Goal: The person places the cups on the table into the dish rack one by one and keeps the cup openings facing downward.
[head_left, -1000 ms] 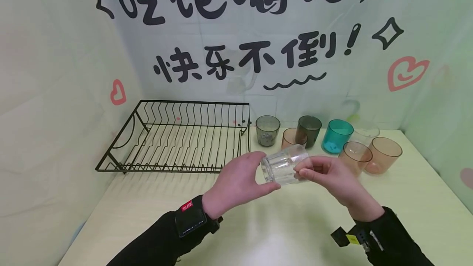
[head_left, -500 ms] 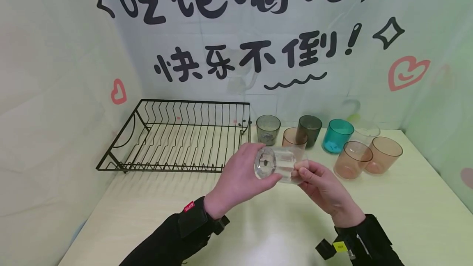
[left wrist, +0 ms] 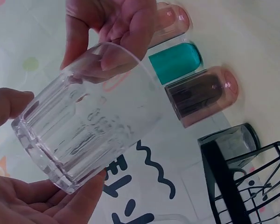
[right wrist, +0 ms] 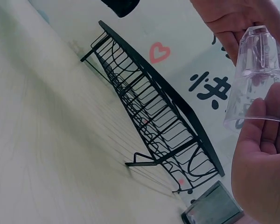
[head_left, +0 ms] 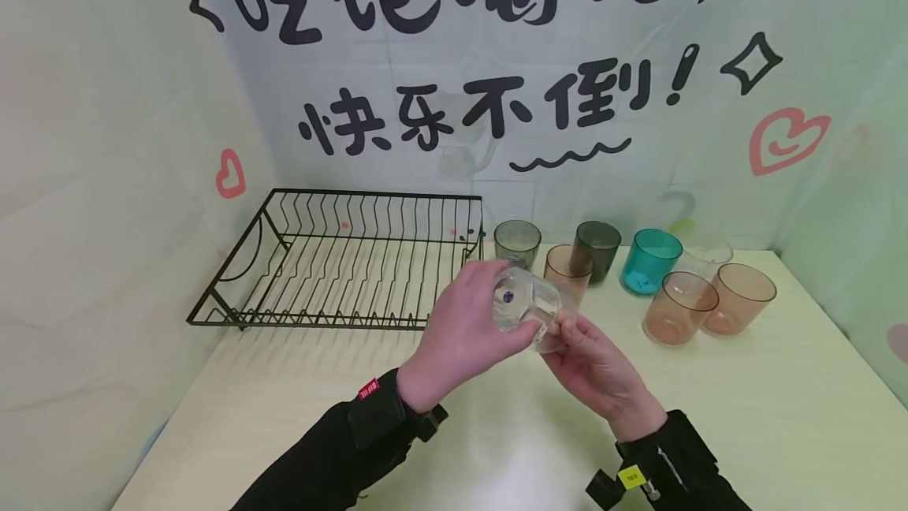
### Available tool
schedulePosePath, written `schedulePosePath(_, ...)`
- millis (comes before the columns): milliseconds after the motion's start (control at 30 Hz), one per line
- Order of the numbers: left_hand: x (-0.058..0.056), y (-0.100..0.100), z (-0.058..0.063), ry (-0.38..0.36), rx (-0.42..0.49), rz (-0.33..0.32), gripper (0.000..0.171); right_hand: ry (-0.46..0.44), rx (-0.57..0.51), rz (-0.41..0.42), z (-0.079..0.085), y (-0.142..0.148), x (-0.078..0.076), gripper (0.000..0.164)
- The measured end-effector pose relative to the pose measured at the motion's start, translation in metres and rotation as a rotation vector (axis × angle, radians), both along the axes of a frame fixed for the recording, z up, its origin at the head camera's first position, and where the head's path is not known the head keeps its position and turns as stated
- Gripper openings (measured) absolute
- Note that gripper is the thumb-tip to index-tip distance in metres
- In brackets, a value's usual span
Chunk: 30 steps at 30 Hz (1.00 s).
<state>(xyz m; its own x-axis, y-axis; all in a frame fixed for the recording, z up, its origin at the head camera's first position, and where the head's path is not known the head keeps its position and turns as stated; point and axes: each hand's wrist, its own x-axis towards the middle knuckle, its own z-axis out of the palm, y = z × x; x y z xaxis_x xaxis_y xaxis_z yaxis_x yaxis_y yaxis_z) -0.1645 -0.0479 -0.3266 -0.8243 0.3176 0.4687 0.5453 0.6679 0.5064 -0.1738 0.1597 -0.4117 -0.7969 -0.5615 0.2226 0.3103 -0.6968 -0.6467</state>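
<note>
"Well, what do you see, starting from the left?"

"A black wire dish rack [head_left: 377, 193] on the pale table [head_left: 305, 385], up near the lettered cloth [head_left: 454, 61]. Then the left hand [head_left: 457, 337], out of a black sleeve [head_left: 305, 456], its thumb and fingers wrapped round the base end of a clear tumbler [head_left: 534, 302]. Behind that hand, just beside the rack, stands a smoky grey tumbler [head_left: 517, 239]."

"And where exactly is the clear one?"

"Up off the table, between the two hands, tipped over on its side. Its base points towards the left, with a small dark spot on it, and its mouth is at the right hand's end. Behind it, partly hidden, there's a small peach tumbler [head_left: 570, 260], then a dark grey tumbler [head_left: 601, 247]."

"What about the right hand [head_left: 603, 373]?"

"Pinching the rim end, so both hands are clamped on the same glass. Whether any fingertips are inside the rim, I can't tell."

"And beyond that?"

"A teal tumbler [head_left: 649, 262], then a front peach tumbler [head_left: 677, 312], a colourless glass [head_left: 709, 249] partly hidden behind it, and a rightmost peach tumbler [head_left: 741, 298]. All four stand upright; I can't tell whether the two peach ones touch."
</note>
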Motion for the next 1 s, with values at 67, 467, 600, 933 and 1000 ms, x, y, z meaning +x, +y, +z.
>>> schedulePosePath(67,-0.001,-0.001,0.005,-0.035,-0.029,0.007,0.069,-0.005,-0.009,0.007,-0.002,-0.003,0.000,0.035)
schedulePosePath(467,-0.005,-0.010,0.017,-0.065,-0.112,-0.023,0.065,-0.038,0.052,-0.033,-0.006,-0.014,0.000,0.030)
schedulePosePath(600,-0.005,-0.012,0.020,-0.076,-0.122,-0.021,0.066,-0.050,0.085,-0.046,-0.003,-0.016,0.001,0.029)
schedulePosePath(933,-0.008,-0.031,0.028,-0.076,0.009,0.015,0.063,-0.029,0.112,-0.162,-0.007,-0.001,0.000,0.034)
schedulePosePath(1000,-0.009,-0.038,0.030,-0.099,0.076,0.021,0.063,-0.063,0.096,-0.208,-0.008,0.008,-0.001,0.033)
